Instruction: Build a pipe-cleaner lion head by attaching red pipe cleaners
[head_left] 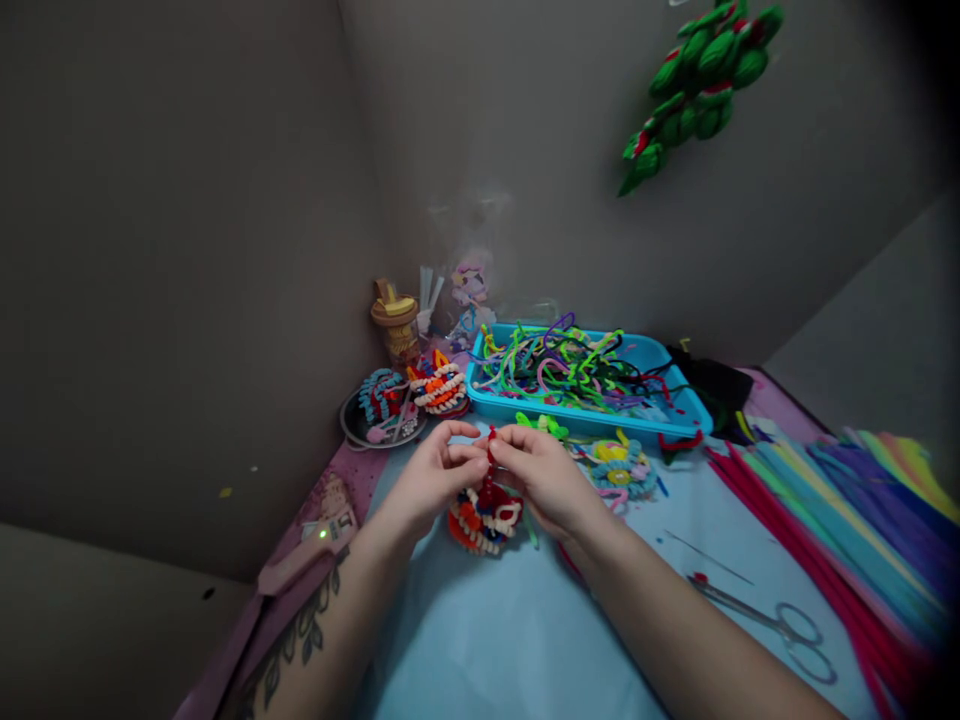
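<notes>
Over the middle of the light blue table cover, my left hand (442, 470) and my right hand (541, 475) meet, both closed. Their fingertips pinch a red twisted pipe cleaner (491, 490) that stands upright between them. Just below hangs or rests a coiled pipe-cleaner piece (474, 532) in orange, cream, blue and red; the red strand seems to join it. Whether that piece touches the table cannot be made out, and my fingers hide part of its top.
Behind stands a blue tray (510, 410) of tangled pipe cleaners. At left are a metal bowl (356, 432), another coiled piece (439, 388) and a pink glue gun (304, 558). Scissors (765, 620) and bundled pipe cleaners (840, 530) lie right; a yellow-blue piece (626, 472) sits before the tray.
</notes>
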